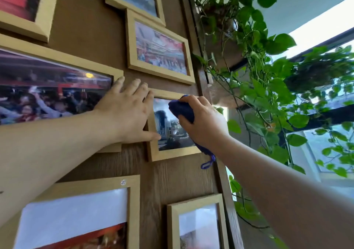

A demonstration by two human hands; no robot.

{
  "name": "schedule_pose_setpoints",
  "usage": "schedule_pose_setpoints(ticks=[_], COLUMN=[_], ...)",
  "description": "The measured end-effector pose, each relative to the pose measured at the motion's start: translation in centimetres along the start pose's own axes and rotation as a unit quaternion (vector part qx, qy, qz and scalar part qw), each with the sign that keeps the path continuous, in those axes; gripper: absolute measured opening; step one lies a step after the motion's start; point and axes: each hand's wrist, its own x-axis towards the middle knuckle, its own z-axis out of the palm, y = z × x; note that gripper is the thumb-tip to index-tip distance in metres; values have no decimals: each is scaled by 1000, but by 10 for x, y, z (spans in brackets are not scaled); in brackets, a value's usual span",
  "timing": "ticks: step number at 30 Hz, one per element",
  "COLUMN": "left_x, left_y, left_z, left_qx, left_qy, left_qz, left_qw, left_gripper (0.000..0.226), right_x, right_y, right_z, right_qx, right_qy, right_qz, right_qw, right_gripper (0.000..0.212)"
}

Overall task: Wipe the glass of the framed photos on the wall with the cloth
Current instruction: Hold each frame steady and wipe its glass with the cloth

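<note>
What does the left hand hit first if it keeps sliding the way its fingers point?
Probably the frame above: the left hand lies flat on the wall, fingers pointing up-right at that frame's lower edge. Bare wood panel lies between.

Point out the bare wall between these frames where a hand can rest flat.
Widest bare wall lies between the big left frame and the upper right frames. Another patch sits under the small frame being wiped. Around left hand and right hand with the cloth, it's crowded.

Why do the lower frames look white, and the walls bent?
Head view: glare whitens the glass of the lower-left wooden frame and lower-right wooden frame; the wide-angle lens bows straight edges; the bright window is overexposed; the green trailing plant looks slightly blurred.
</note>
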Motion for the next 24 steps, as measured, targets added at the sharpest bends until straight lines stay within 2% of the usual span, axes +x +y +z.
schedule_pose_setpoints(ticks=[7,12,15,21,24], left_x=[6,6,6,7,7], left_y=[5,5,5,5,5], left_z=[16,18,19,23,23], left_qx=[43,26,15,11,6], left_qy=[-13,-7,-14,-10,-7], left_qz=[-11,-21,-19,-26,-25], left_qw=[999,999,1000,1000,1000], left_gripper=[123,125,128,131,131], right_x=[16,16,16,10,4], right_y=[-19,-6,24,78,70], right_z=[31,45,45,44,43], right_qx=[-13,-28,-47,-76,-44], right_qy=[0,3,-5,-45,-52], right_qz=[-89,-102,-69,89,86], right_qw=[996,994,996,992,994], right_gripper=[42,42,38,36,37])
